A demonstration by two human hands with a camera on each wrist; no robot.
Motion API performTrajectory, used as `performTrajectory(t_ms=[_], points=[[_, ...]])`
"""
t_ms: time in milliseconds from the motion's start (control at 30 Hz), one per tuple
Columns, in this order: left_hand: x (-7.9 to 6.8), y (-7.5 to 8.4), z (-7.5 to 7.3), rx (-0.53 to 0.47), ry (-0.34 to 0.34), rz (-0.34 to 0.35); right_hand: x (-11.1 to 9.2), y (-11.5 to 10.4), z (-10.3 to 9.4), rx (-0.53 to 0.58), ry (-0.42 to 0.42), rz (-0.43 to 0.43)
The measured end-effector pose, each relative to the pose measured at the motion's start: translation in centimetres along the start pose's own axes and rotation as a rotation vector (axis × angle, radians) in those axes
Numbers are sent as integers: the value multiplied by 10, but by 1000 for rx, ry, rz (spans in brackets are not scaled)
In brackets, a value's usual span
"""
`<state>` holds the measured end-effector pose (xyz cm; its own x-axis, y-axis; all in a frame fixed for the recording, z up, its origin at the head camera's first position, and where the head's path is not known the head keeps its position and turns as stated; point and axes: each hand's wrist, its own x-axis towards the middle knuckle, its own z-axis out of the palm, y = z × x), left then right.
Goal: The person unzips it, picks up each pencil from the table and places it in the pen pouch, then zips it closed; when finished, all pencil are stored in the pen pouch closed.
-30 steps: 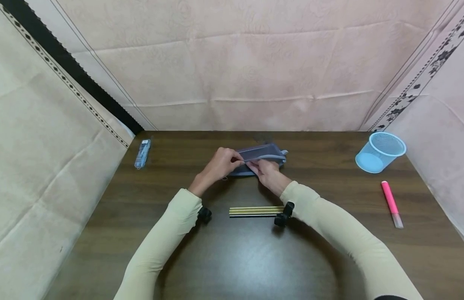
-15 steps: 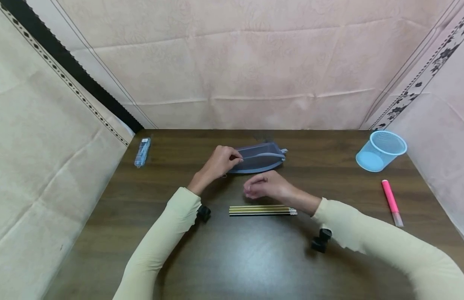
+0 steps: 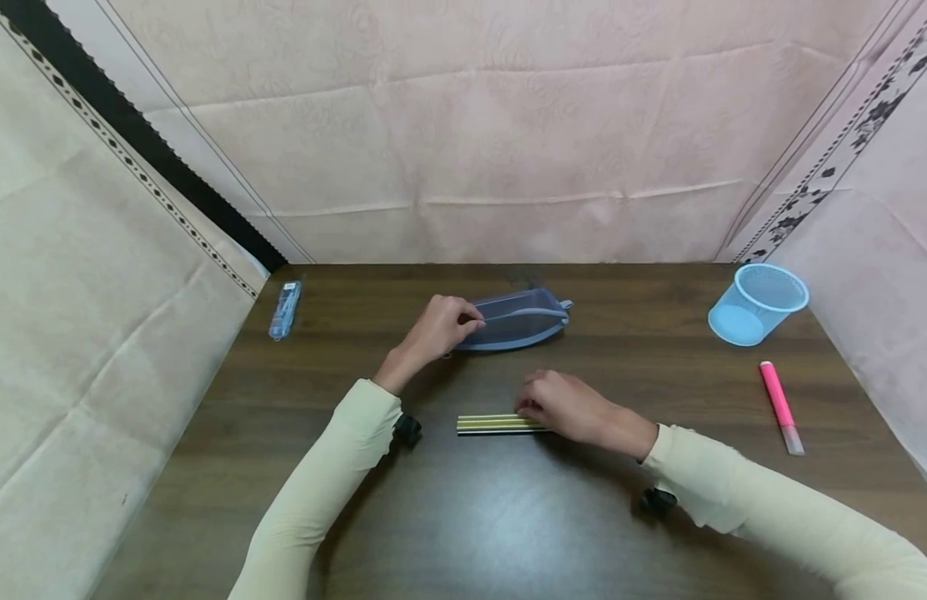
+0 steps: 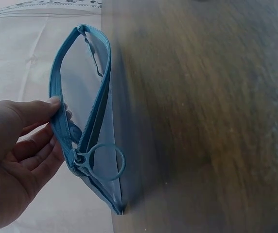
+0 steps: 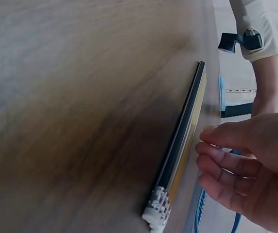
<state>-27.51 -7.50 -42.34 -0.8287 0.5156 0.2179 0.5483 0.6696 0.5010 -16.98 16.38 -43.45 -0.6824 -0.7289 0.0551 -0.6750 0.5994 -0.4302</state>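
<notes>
The thumb and fingers of my left hand (image 3: 447, 323) pinch the rim of a blue see-through zip pouch (image 3: 519, 335). In the left wrist view the pouch (image 4: 56, 92) has its zipped mouth parted, and a round ring pull (image 4: 123, 162) hangs at the near end. My right hand (image 3: 568, 406) is over the eraser-end half of several pencils (image 3: 493, 423), which lie side by side on the table. From the right wrist, gold and black pencils (image 5: 180, 141) with white erasers show beside loosely bent fingers (image 5: 221, 174); a gap separates them.
A light blue cup (image 3: 756, 306) stands at the back right of the brown table (image 3: 403, 533). In front of it lies a pink marker (image 3: 780, 404). A small blue packet (image 3: 285, 310) lies at the back left, and pale cloth (image 3: 508, 150) hangs behind.
My right hand has let go of the pouch and moved toward me, down to the pencils. The left hand keeps its pinch on the pouch rim.
</notes>
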Motion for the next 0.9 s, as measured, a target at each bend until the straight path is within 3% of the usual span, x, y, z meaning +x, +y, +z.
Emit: performTrajectory(t_ms=[533,900], points=[[0,-2,2,-6,-6,-14,8,1,5,-21,-58,36],[0,-5,4,-13,-19,-24,15,0,6,-124,-87,2]])
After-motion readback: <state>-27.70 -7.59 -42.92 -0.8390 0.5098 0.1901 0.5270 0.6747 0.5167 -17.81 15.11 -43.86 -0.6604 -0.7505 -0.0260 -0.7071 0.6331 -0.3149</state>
